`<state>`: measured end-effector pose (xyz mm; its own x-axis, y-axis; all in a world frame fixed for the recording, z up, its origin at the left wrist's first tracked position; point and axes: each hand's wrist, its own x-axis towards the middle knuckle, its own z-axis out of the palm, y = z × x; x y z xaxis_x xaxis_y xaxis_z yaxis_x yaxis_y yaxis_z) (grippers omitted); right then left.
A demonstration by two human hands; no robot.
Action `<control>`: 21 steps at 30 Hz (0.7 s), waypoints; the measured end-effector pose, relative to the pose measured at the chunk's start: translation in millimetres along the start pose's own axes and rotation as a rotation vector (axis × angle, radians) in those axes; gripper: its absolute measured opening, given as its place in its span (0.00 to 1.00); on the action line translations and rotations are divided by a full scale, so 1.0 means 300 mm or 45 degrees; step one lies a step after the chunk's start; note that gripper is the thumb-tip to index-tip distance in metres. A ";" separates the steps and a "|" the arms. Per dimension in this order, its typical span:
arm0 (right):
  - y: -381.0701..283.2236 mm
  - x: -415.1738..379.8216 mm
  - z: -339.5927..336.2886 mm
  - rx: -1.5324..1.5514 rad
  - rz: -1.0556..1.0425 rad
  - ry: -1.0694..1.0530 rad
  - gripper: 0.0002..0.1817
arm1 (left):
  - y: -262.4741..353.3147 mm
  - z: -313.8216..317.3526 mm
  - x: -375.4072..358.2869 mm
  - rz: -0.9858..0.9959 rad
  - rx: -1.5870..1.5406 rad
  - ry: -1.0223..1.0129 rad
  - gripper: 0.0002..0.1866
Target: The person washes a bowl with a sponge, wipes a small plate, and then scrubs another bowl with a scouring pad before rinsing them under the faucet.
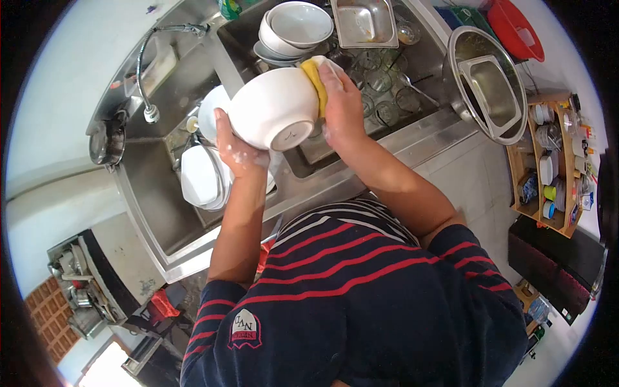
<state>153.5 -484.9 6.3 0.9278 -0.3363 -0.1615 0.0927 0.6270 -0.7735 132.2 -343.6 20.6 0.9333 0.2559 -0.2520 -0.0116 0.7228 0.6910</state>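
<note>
A large white bowl (pixel 267 106) is held tilted over the sink, its underside and foot ring turned toward me. My left hand (pixel 238 145) grips the bowl's left side, with spots of suds on the skin. At the bowl's right rim my right hand (pixel 340 103) is closed around a yellow sponge (pixel 314 84) and presses it to the outside. Behind the bowl stands a stack of white bowls (pixel 302 29). Several glasses (pixel 379 82) lie in the right basin beyond my right hand. Below my left hand, white plates (pixel 201 177) are piled in the left basin.
A faucet with a coiled hose (pixel 140 71) rises at the left. A steel tray (pixel 365 24) sits at the back of the right basin. On the right are a large metal bowl (pixel 454 84) with a pan inside, a red basin (pixel 516 32) and a wooden shelf (pixel 545 164) of dishes.
</note>
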 end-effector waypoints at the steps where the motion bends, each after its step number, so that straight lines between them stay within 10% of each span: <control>1: -0.017 -0.001 -0.001 0.017 0.083 0.043 0.16 | -0.006 -0.012 -0.012 -0.004 0.009 0.002 0.23; 11: -0.063 -0.006 0.006 -0.403 -0.385 -0.041 0.17 | -0.010 -0.005 -0.044 0.052 0.249 -0.001 0.24; 21: -0.063 -0.023 -0.031 -0.536 -0.255 -0.155 0.16 | 0.056 -0.010 -0.052 0.077 0.432 0.012 0.19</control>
<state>142.0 -500.8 16.3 0.9445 -0.3211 0.0696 0.1430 0.2112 -0.9669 116.4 -333.7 34.1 0.9311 0.2989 -0.2090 0.0549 0.4517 0.8905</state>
